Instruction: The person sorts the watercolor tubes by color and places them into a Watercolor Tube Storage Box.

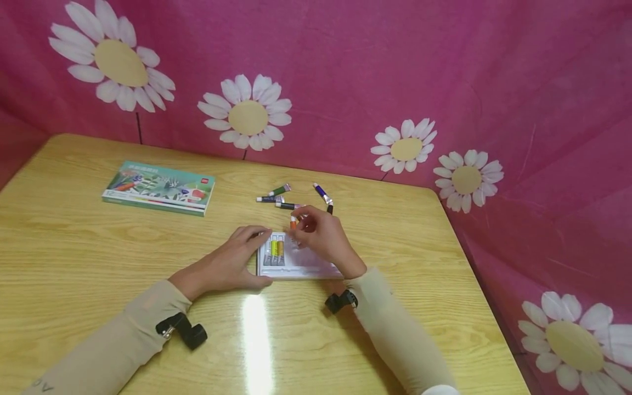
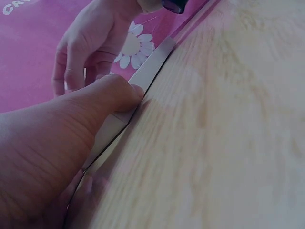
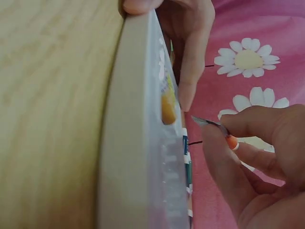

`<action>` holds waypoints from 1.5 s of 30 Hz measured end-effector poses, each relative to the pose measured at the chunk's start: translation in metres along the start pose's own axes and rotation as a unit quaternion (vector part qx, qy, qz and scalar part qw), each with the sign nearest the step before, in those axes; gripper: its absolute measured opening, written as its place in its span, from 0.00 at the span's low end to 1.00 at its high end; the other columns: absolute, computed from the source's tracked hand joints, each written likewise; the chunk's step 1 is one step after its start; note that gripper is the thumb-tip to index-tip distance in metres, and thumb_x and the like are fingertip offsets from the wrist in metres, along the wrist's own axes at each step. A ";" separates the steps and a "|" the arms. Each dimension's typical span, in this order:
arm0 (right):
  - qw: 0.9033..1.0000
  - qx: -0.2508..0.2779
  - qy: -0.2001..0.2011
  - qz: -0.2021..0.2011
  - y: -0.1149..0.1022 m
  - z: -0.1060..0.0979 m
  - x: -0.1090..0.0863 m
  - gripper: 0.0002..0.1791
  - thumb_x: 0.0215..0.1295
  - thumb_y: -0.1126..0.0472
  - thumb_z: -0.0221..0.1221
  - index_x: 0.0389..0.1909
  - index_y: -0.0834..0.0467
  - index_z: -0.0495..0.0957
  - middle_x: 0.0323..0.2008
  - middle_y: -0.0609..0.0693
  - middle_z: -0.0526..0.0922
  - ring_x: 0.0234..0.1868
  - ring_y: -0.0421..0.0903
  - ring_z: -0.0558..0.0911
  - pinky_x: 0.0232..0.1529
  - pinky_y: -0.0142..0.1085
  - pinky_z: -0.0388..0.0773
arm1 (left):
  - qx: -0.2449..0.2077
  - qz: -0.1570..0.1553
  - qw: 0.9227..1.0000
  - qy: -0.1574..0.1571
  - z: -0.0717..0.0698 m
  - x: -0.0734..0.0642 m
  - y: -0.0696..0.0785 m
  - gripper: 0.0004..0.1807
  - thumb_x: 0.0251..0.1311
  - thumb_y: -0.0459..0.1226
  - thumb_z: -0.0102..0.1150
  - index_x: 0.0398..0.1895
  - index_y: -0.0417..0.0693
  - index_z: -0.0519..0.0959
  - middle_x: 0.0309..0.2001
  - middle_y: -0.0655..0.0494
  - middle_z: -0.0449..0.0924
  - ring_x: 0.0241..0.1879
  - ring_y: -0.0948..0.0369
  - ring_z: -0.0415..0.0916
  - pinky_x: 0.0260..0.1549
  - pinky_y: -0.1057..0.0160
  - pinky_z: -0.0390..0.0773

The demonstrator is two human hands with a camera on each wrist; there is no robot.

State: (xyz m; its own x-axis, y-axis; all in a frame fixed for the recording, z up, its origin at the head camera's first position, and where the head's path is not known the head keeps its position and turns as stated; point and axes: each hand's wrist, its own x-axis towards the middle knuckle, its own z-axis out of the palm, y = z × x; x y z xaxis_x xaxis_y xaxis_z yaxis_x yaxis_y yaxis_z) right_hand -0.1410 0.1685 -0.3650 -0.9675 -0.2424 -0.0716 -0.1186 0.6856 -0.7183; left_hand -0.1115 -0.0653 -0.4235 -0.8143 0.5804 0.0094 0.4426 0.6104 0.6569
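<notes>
A white plastic paint tray (image 1: 302,271) lies on the table. My left hand (image 1: 234,262) grips its left end, thumb at the near edge and fingers at the far edge; the thumb against the tray's side shows in the left wrist view. Over the tray, my right hand (image 1: 326,236) pinches an orange paint tube (image 3: 231,142) between thumb and fingertips, its white cap turned away from the tray. A yellow tube (image 1: 274,249) and an ochre tube (image 1: 281,250) lie side by side in the tray's left slots, next to a pale tube (image 1: 267,253). The right hand hides part of the tray.
Beyond the tray lie loose tubes: a green one (image 1: 279,190), a dark blue one (image 1: 269,199), a black-labelled one (image 1: 288,206), a violet-blue one (image 1: 320,190) and another dark one (image 1: 329,209). A flat paint box (image 1: 159,186) is at the back left. A pink flowered cloth (image 1: 326,82) hangs behind the table.
</notes>
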 end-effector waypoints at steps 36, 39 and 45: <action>0.997 -0.018 -0.052 0.045 0.002 0.017 -0.013 0.17 0.63 0.58 0.72 0.51 0.54 0.81 0.33 0.50 0.83 0.27 0.41 0.84 0.31 0.32 0.85 | -0.002 0.004 1.000 0.005 -0.003 0.001 0.003 0.59 0.50 0.58 0.75 0.81 0.41 0.58 0.79 0.45 0.58 0.78 0.47 0.56 0.77 0.41 0.65; 0.998 -0.016 -0.053 0.041 0.001 0.017 -0.013 0.16 0.63 0.58 0.71 0.51 0.54 0.82 0.33 0.50 0.84 0.26 0.41 0.84 0.31 0.32 0.85 | -0.002 0.004 1.000 0.007 -0.004 0.001 0.003 0.59 0.50 0.58 0.75 0.81 0.41 0.58 0.79 0.45 0.58 0.78 0.47 0.56 0.77 0.42 0.65; 0.997 -0.028 -0.053 0.044 0.001 0.018 -0.013 0.14 0.63 0.59 0.72 0.48 0.56 0.83 0.35 0.51 0.87 0.26 0.39 0.84 0.31 0.31 0.85 | 0.000 0.000 1.000 0.000 -0.002 0.000 0.003 0.59 0.51 0.58 0.75 0.81 0.42 0.58 0.79 0.45 0.58 0.78 0.47 0.56 0.76 0.41 0.65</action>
State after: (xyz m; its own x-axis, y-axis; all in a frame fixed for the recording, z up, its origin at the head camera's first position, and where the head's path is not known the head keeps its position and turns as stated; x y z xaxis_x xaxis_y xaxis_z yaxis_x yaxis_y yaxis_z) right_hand -0.1245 0.1598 -0.3769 -0.9459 -0.2491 -0.2080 -0.0495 0.7441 -0.6662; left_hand -0.1114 -0.0644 -0.4197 -0.8139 0.5809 0.0088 0.4424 0.6098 0.6576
